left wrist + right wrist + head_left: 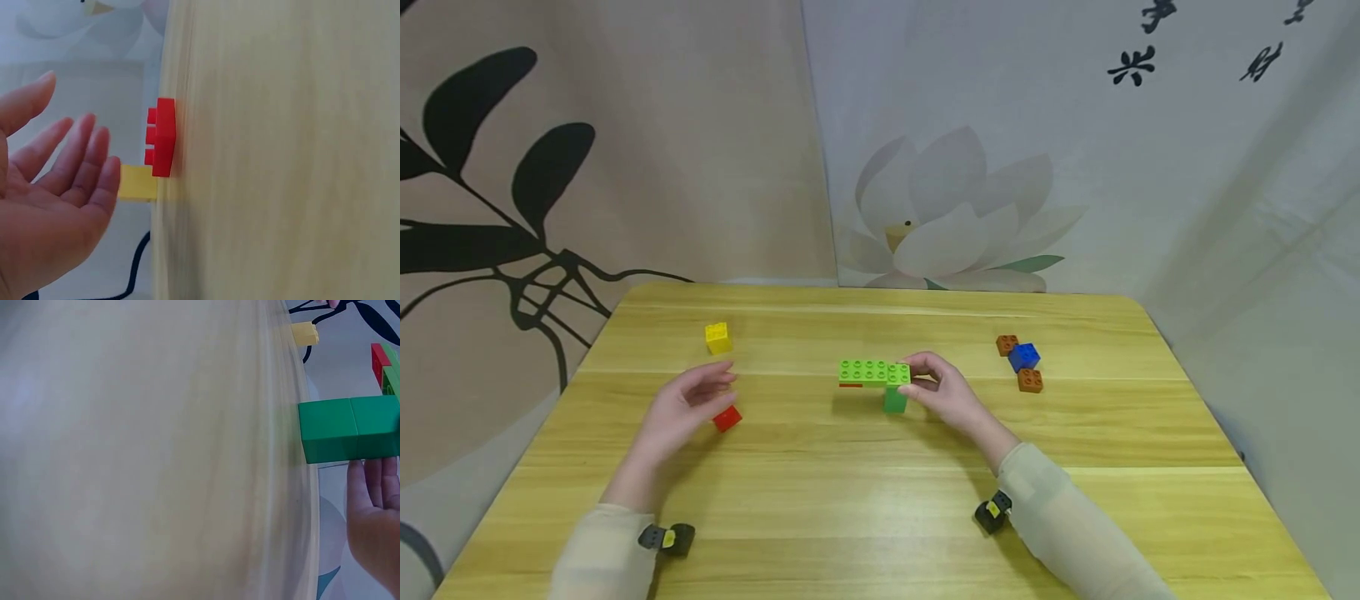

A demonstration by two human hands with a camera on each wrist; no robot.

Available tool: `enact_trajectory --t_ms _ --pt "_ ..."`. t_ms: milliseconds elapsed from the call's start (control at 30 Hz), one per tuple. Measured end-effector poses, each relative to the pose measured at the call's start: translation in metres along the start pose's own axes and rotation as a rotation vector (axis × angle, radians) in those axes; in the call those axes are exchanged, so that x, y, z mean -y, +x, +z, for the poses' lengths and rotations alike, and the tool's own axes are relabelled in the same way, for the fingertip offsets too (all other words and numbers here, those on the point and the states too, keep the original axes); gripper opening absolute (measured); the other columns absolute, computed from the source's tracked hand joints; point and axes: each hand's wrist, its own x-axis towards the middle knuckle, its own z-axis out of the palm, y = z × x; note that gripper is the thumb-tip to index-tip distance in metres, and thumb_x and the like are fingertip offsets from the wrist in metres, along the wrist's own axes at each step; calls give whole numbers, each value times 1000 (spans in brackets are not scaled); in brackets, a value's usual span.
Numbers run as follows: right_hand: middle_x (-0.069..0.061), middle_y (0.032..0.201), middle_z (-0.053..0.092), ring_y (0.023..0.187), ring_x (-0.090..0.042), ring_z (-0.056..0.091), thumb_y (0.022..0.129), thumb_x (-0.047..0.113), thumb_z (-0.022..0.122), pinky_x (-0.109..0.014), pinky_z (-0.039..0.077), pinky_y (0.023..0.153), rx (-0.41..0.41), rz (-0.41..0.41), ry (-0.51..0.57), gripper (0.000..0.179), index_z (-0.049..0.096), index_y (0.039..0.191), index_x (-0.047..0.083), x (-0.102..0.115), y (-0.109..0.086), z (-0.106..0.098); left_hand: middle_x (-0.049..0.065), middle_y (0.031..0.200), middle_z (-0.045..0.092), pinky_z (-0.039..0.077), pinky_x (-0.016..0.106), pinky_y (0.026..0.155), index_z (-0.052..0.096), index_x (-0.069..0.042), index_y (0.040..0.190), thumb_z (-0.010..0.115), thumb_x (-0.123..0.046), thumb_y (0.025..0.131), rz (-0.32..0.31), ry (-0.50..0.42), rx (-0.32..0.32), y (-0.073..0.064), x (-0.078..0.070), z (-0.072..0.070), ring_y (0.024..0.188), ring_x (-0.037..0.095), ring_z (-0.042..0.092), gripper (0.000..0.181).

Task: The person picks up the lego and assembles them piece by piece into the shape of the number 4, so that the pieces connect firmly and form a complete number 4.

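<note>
Apparently the step in hand is seating or steadying light-green bricks (862,372) atop a dark-green tower (895,401), which stands on the table (820,500); a red piece (850,386) shows under their overhang. The right hand (951,398) pinches their right end; the next move likely calls for even pressure above the tower, lest the overhang tip. The left hand (681,408), relaxed and empty, partly hides a red brick (727,419). Beyond lies a yellow brick (718,338); brown bricks (1030,381) flank a blue brick (1024,357) at right.
</note>
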Motion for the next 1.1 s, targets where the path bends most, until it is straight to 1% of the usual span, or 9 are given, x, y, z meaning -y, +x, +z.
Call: enact_trajectory --t_ms 67,133,300,433,567,667,800,933,1100 --pt "-21 113 53 110 -38 50 86 2 64 -27 47 89 1 1 2 34 51 117 -5 -1 0 0 20 115 59 44 12 82 51 2 126 68 -15 85 -16 27 22 -1 1 -2 101 32 56 47" --pt "-21 113 53 109 -38 50 85 2 64 -27 47 89 1 1 5 34 51 116 -5 -2 0 0 19 116 58 44 13 82 51 3 126 68 -17 85 -35 53 44 -2 3 -3 102 33 55 48" --pt "-21 112 54 108 -38 51 85 2 65 -28 47 88 -4 -14 7 34 52 116 -5 -3 1 -1 18 116 58 46 21 85 53 3 125 67 -21 86 -59 90 78 -3 7 -5 104 33 54 48" --pt "-21 111 55 108 -37 52 84 3 66 -28 48 88 -8 -22 7 35 53 116 -4 -3 1 -1 18 117 58 46 26 86 53 2 124 67 -22 86 -71 102 92 -3 8 -5 105 32 54 48" --pt "-19 111 56 107 -37 53 84 4 67 -29 48 88 -19 -24 1 36 54 116 -3 -3 0 -1 18 119 58 45 30 88 53 1 125 68 -24 85 -100 109 116 -4 8 -6 108 31 54 50" --pt "-20 111 56 108 -37 52 84 4 67 -29 48 88 -21 -30 -2 35 55 116 -3 -3 0 -1 17 121 57 45 37 90 52 0 126 69 -26 84 -123 116 138 -5 10 -7 110 31 53 52" --pt "-21 112 56 108 -38 52 84 3 66 -28 48 87 -18 -30 6 36 55 117 -4 -2 -1 -1 17 122 56 42 45 92 52 0 127 70 -27 83 -137 126 156 -6 11 -9 111 32 52 54" --pt "-21 112 56 108 -38 52 84 3 67 -28 48 87 -19 -25 4 36 55 118 -3 -1 -1 -1 17 123 56 43 44 92 52 -1 128 71 -27 82 -143 133 175 -6 14 -11 112 33 52 56" --pt "-22 112 56 107 -38 52 84 3 67 -28 48 86 -17 -24 3 37 55 118 -4 -1 -1 -1 18 125 54 43 41 92 50 1 128 72 -26 81 -141 113 205 -6 19 -14 114 33 50 59"
